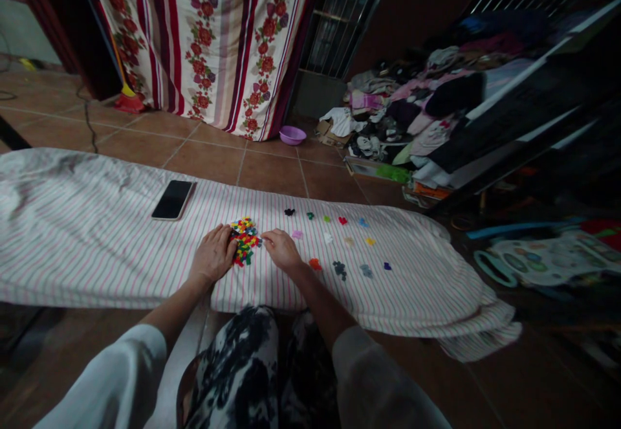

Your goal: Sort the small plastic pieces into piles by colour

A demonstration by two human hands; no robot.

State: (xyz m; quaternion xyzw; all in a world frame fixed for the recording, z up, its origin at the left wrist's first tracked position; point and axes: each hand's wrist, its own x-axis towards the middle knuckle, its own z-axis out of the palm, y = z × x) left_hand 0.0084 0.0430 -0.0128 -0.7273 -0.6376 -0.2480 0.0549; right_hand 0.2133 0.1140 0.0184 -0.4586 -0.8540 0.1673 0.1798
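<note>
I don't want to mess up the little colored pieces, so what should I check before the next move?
1. Left hand beside the mixed pile: ok, its fingers are at the pile's left edge.
2. A piece in the right hand: cannot tell; the fingertips are close together near the pile, but too small to see clearly.
3. Color groups apart: ok, there's cloth showing between the red group and the orange group.
4. Phone clear of the pieces: ok, it lies apart from the pile.
5. Striped cloth smooth all over: not ok, its left end is wrinkled.
</note>
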